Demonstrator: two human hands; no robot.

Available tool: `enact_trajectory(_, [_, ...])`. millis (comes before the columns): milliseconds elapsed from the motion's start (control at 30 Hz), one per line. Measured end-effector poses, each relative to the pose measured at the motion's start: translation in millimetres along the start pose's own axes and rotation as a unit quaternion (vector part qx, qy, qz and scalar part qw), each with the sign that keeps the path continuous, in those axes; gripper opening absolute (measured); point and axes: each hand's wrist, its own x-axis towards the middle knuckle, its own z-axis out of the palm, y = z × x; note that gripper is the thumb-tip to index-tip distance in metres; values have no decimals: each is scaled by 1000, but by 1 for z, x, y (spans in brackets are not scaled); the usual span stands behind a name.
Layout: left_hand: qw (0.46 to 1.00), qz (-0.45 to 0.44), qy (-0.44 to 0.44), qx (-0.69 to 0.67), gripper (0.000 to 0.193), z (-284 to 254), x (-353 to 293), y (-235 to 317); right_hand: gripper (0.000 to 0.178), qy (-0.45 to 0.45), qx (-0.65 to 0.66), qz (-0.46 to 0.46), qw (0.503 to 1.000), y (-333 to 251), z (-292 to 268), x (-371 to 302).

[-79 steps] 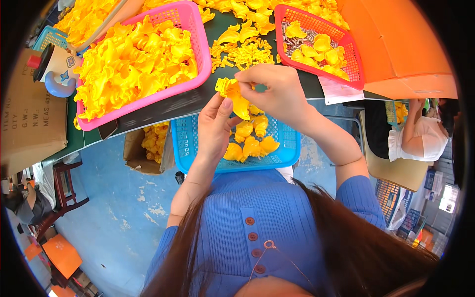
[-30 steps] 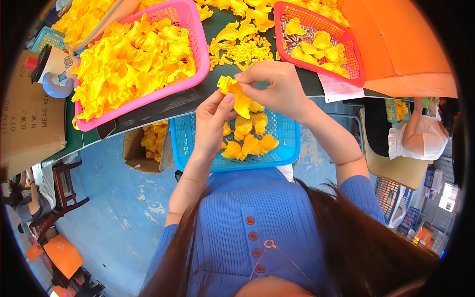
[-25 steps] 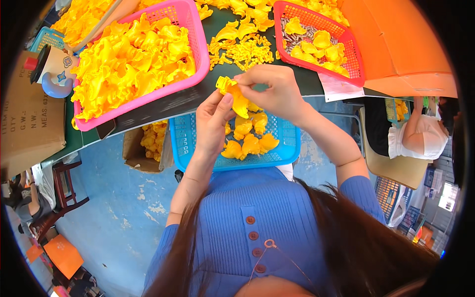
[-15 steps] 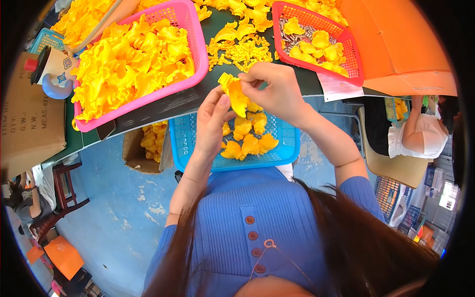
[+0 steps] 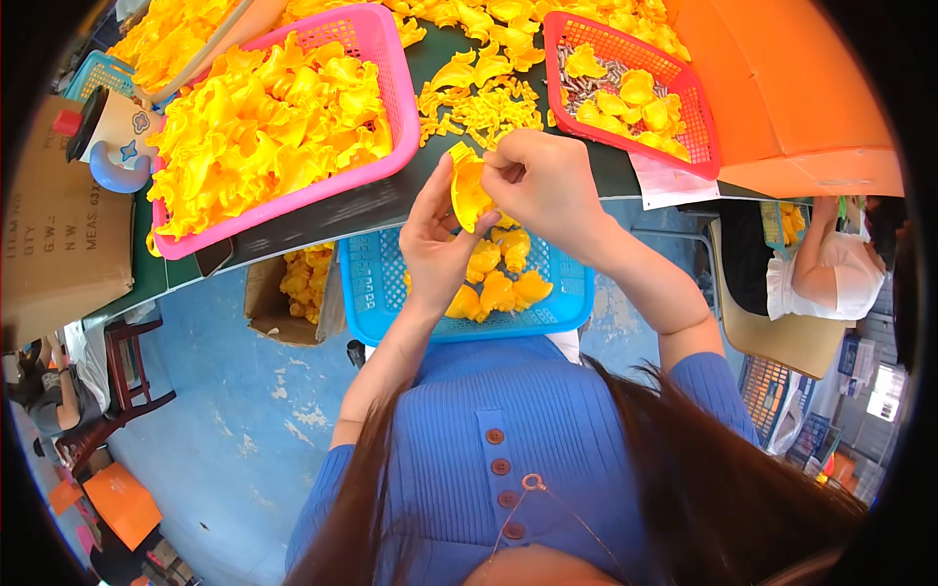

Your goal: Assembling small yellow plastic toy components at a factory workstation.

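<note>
My left hand (image 5: 435, 249) holds a curved yellow plastic shell piece (image 5: 469, 195) upright between thumb and fingers, its hollow side partly showing. Close against the piece's right edge, my right hand (image 5: 550, 186) is closed in a pinch. Whatever lies between its fingertips is hidden. Below both hands sits a blue plastic basket (image 5: 366, 327) with several rounded yellow plastic pieces (image 5: 498, 291) inside. Just beyond my fingers, small yellow plastic parts (image 5: 496, 112) lie heaped on the dark green tabletop (image 5: 337, 210).
A pink basket (image 5: 399, 88) heaped with yellow shells stands left. At right is a red basket (image 5: 703, 117) holding small metal parts and shells. A cup (image 5: 112, 127), cardboard boxes (image 5: 73, 225) and an orange box (image 5: 791, 88) flank the table. Another person (image 5: 821, 264) sits far right.
My left hand has shifted slightly right and turned the yellow shell piece a little. The right hand's fingers have curled closer and lowered to the piece's edge.
</note>
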Motion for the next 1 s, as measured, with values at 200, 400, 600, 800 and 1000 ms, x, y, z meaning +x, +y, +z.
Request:
enact_trajectory(200, [999, 11, 31, -3, 68, -7, -4, 3, 7, -14, 36, -14, 999, -4, 1, 3])
enact_trajectory(400, [996, -12, 71, -45, 67, -20, -9, 11, 11, -96, 80, -66, 990, -7, -1, 15])
enact_trajectory(600, [989, -95, 88, -72, 65, -35, -15, 24, 24, -229, 3, -120, 966, -35, 15, 94])
enact_trajectory(800, [993, -98, 60, -19, 65, -35, -16, 34, 38, 27, -24, -349, 937, -74, 149, 200])
enact_trajectory(1000, [992, -100, 59, -52, 64, -39, -17, 29, 68, -153, -119, -426, 884, -133, 183, 207])
